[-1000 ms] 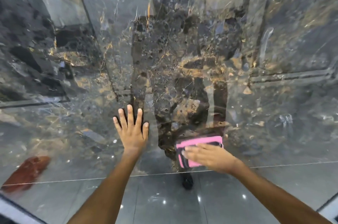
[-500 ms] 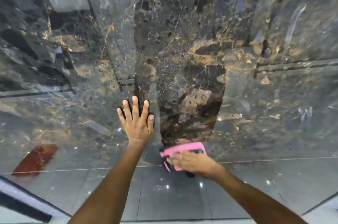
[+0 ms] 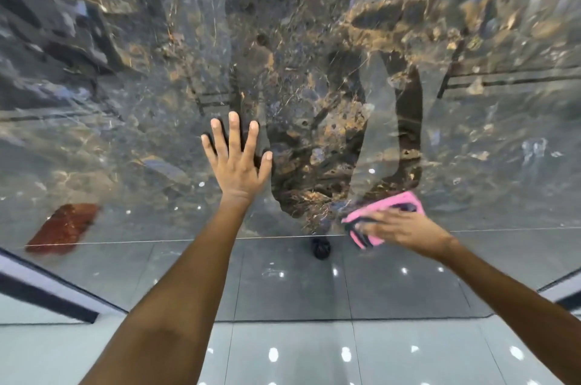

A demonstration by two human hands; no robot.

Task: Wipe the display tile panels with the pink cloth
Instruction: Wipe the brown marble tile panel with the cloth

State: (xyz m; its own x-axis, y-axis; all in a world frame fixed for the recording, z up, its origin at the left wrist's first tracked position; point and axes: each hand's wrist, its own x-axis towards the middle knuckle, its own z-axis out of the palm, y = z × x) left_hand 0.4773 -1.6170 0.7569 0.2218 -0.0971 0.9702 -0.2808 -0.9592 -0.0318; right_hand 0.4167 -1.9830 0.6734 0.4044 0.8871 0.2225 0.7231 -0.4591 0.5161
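Observation:
A large glossy dark marble tile panel [image 3: 314, 54] with gold veins stands in front of me and fills most of the view. My left hand [image 3: 237, 164] lies flat against it, fingers spread and straight. Low on the panel, to the right, my right hand [image 3: 405, 232] presses the pink cloth [image 3: 399, 200] against the surface with fingers stretched across it. The hand and cloth are motion-blurred. My hand hides part of the cloth.
The panel's bottom edge [image 3: 157, 241] meets glossy grey floor tiles [image 3: 283, 353] speckled with light reflections. A small dark object [image 3: 320, 248] sits at the panel's base. A red-brown patch [image 3: 63, 227] shows low on the left. Dark-edged panel frames stand at left [image 3: 37, 287] and right [image 3: 562, 287].
My right hand slid the pink cloth left along the panel's lower part, then swept it back to the right. My left hand stayed flat on the panel.

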